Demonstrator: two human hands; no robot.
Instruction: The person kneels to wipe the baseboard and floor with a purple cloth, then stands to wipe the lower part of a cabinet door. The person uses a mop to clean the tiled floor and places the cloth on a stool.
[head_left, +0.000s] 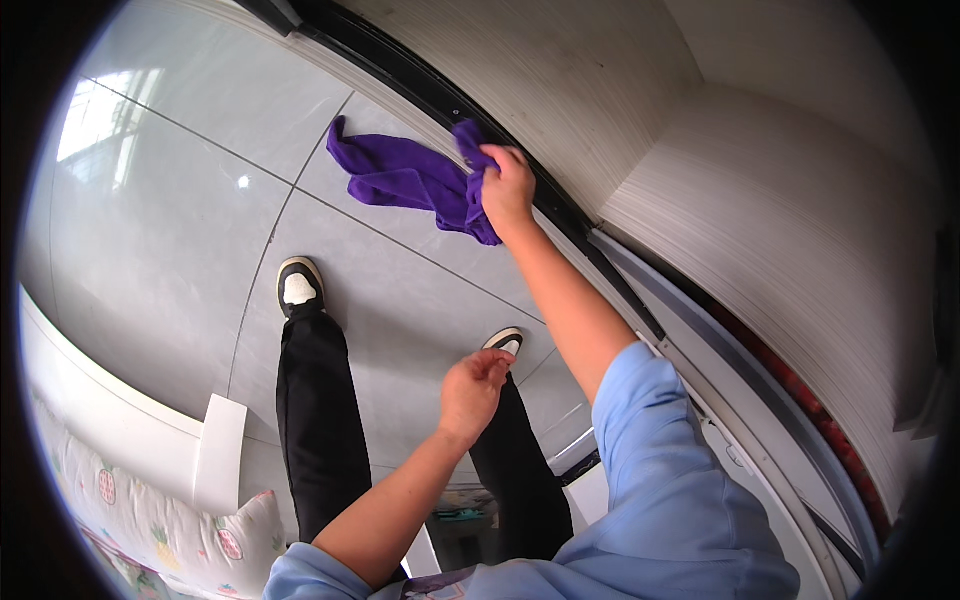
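Observation:
My right hand (511, 189) grips one bunched end of a purple cloth (409, 172) at the black edge rail (555, 187) of a wood-grain cabinet. The rest of the cloth hangs loosely from the hand, with its far end to the left over the grey tiles. Some folds between the fingers are hidden. Lower down, in front of my body, my left hand (474, 394) is held with its fingers curled together and nothing visible in them.
The cabinet's pale inner panel (540, 67) rises beyond the rail. My shoes (300, 285) stand on the grey tiled floor (165, 247). At lower left lies a fruit-patterned quilt (180, 525) beside a white bed frame (97, 375). A curved-looking grey door frame (750, 360) runs along the right.

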